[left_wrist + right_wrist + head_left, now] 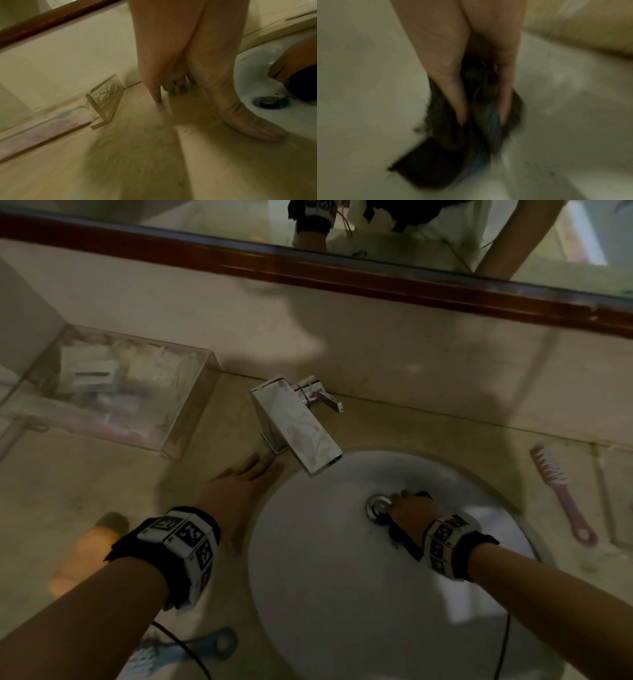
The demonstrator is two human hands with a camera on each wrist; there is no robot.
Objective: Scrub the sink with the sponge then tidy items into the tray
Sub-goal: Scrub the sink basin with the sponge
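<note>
1. nearest the person, at the counter's front edge, a light blue plastic comb with a ring-shaped handle end (209,645) lay partly under the left forearm, and a blurred orange cylinder-shaped object (89,553) lay on the beige stone counter (102,474) to the left of that arm.
2. the left hand (236,494) lay flat on the counter just beside the rim of the round white ceramic sink (325,594); its fingers (154,86) were straight and held nothing, with the tips on the stone and the thumb stretched along the basin's edge.
3. the right hand (407,511) was down in the basin, its fingers curled round a dark, ragged-edged scrubbing sponge (402,537) and pressing it on the white surface, right against the round metal drain (378,506).
4. in the right wrist view the sponge (453,148) was smeared by blur, with two fingers (452,97) over its top.
5. a pink plastic comb with white teeth and a looped handle (561,494) lay on the counter to the right of the sink.
6. the flat rectangular chrome faucet (294,422) reached over the basin's back edge.
7. farther left, against the wall, stood the clear acrylic rectangular tray (113,392) holding some pale packets, too blurred to name.
8. a mirror with a dark red-brown wooden frame (308,268) ran along the wall above.
</note>
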